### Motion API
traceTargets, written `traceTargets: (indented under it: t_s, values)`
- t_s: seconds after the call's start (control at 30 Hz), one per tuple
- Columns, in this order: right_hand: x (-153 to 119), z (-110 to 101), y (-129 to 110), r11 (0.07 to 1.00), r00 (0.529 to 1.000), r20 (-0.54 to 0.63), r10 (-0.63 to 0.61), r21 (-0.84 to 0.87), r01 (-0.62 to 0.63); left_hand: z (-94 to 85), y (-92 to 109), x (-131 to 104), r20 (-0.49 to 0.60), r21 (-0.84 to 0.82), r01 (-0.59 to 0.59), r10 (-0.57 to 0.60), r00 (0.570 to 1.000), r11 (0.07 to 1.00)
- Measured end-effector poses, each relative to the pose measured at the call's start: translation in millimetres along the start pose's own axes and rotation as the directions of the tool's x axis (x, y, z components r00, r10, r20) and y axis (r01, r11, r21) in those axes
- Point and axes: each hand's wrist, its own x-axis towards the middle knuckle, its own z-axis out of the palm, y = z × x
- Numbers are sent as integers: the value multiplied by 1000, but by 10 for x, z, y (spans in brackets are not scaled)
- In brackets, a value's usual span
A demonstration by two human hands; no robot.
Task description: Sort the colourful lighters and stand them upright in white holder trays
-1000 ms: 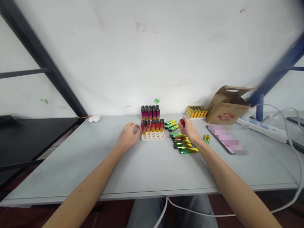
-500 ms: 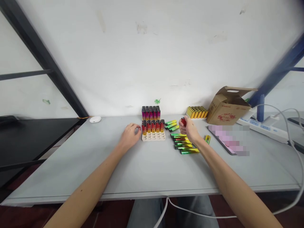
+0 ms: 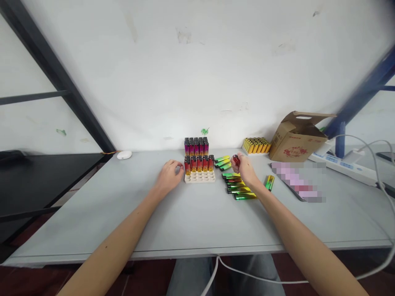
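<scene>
My right hand (image 3: 244, 166) is closed round a red lighter (image 3: 236, 159), held above the table with its dark top showing. My left hand (image 3: 169, 174) rests on the table with curved fingers and the thumb apart, holding nothing, at the left side of a white tray (image 3: 200, 179) with round holes. Red-and-yellow lighters (image 3: 199, 164) stand upright in the tray's back rows; its front holes are bare. Below my right hand lie several green-and-yellow lighters (image 3: 239, 190) in a stack of rows, a red one among them. Further back are more green lighters (image 3: 222, 161).
Purple lighters (image 3: 196, 146) stand behind the tray by the wall. Yellow lighters (image 3: 256, 145) fill another rack beside an open cardboard box (image 3: 298, 142). A phone (image 3: 296, 181), a white power strip (image 3: 345, 167), a loose green-yellow lighter (image 3: 269, 182) and a white earbud case (image 3: 124, 155) lie around.
My right hand has shifted slightly left with the red lighter, which now tilts more. My left hand stays beside the tray.
</scene>
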Motion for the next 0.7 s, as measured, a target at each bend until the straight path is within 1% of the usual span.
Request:
traceTargets:
  t_s: [0.07, 0.13, 0.2, 0.3, 0.33, 0.4, 0.47, 0.53, 0.6, 0.63, 0.7]
  values:
    - [-16, 11, -26, 999, 999, -28, -30, -47, 29, -3, 3, 1, -3, 0, -2, 2, 1000, 1000]
    - [-24, 15, -36, 997, 997, -53, -51, -58, 48, -7, 7, 0, 0, -2, -5, 5, 1000, 1000]
    - [-21, 14, -26, 998, 997, -41, -62, -4, 62, -13, 11, -2, 7, -5, -2, 2, 1000, 1000]
    - [-14, 18, -5, 987, 998, 20, -66, 145, 62, -22, 15, -1, 13, -3, 6, -6, 1000, 1000]
    - [-14, 27, -4, 983, 997, 38, -63, 173, 56, -25, 16, 0, 13, -2, 5, -5, 1000, 1000]
    - [-22, 60, -12, 984, 997, 52, -56, 172, 46, -30, 17, 2, 15, -2, 5, -5, 1000, 1000]
    - [-38, 109, -27, 991, 996, 59, -66, 124, 59, -33, 18, 4, 17, -4, 7, -7, 1000, 1000]
    - [-59, 167, -37, 993, 992, 68, -111, 52, 107, -34, 20, 4, 16, -8, 4, -4, 1000, 1000]
    - [-81, 228, -42, 975, 976, 74, -206, -65, 211, -34, 21, 3, 11, -9, -4, 4, 1000, 1000]
    - [-91, 262, -43, 950, 960, 73, -271, -142, 279, -33, 21, 3, 9, -10, -7, 7, 1000, 1000]
    - [-106, 343, -44, 869, 913, 91, -398, -281, 407, -29, 19, 4, 2, -12, -8, 8, 1000, 1000]
